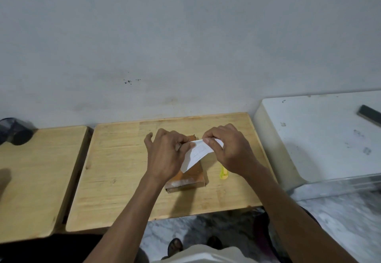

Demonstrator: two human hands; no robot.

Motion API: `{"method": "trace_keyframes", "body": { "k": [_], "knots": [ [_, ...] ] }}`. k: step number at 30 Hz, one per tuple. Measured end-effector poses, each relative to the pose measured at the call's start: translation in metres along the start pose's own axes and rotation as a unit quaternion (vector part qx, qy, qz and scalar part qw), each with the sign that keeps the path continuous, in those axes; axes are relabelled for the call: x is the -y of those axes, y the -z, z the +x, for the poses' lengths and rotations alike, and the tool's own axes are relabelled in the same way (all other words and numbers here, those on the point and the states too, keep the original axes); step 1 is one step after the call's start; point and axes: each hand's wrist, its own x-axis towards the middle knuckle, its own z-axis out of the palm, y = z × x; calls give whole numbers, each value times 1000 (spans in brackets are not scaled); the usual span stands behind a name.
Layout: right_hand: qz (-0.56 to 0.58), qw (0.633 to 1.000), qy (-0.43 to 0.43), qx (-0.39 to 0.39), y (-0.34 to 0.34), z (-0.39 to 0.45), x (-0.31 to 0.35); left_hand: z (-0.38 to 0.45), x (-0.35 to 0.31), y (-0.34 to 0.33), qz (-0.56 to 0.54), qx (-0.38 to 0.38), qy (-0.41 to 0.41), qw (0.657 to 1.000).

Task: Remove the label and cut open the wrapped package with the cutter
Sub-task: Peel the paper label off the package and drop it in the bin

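Note:
A brown taped package (pixel 192 177) lies on the middle wooden table (pixel 123 169). A white label (pixel 198 153) is lifted off its top, with only its near left corner down against the package. My right hand (pixel 228 149) pinches the label's far edge. My left hand (pixel 167 155) rests on the package's left side, fingers curled at the label's left edge. A yellow cutter (pixel 224 173) lies on the table just right of the package, mostly hidden under my right wrist.
A second wooden table (pixel 37 180) stands to the left with a dark object (pixel 14 131) at its far corner. A white surface (pixel 321 139) with a dark bar (pixel 370 115) sits at the right. A wall rises close behind.

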Motion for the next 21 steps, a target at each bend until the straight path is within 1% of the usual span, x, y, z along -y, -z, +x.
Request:
{"method": "trace_keyframes", "body": {
  "k": [3, 5, 6, 9, 11, 13, 14, 15, 16, 18, 21],
  "knots": [
    [-38, 999, -13, 5, 3, 1, 4, 2, -4, -2, 38, -6, -29, 999],
    [-47, 998, -33, -7, 1, 0, 4, 4, -6, -4, 27, -10, -46, 999],
    [-34, 998, -44, -18, -1, -1, 4, 5, -6, -6, 18, -17, -56, 998],
    [77, 989, -87, -87, -9, -7, 4, 3, -14, -14, -5, -51, -91, 995],
    [119, 966, -167, -158, -7, -11, -3, -1, -15, -15, -59, -76, -79, 992],
    [166, 916, -278, -237, 5, -13, -18, -2, -8, -11, -137, -93, -34, 986],
    [201, 889, -316, -264, 14, -15, -24, -1, -4, -8, -163, -90, -9, 982],
    [237, 871, -332, -273, 22, -16, -28, 0, -1, -6, -172, -77, 9, 982],
    [263, 868, -328, -265, 28, -17, -28, 3, 2, -6, -161, -57, 18, 985],
    [284, 889, -287, -217, 35, -16, -16, 6, -1, -10, -123, -16, 12, 992],
    [248, 940, -188, -138, 30, -10, 5, 6, -13, -16, -104, 21, -19, 994]
  ]
}}
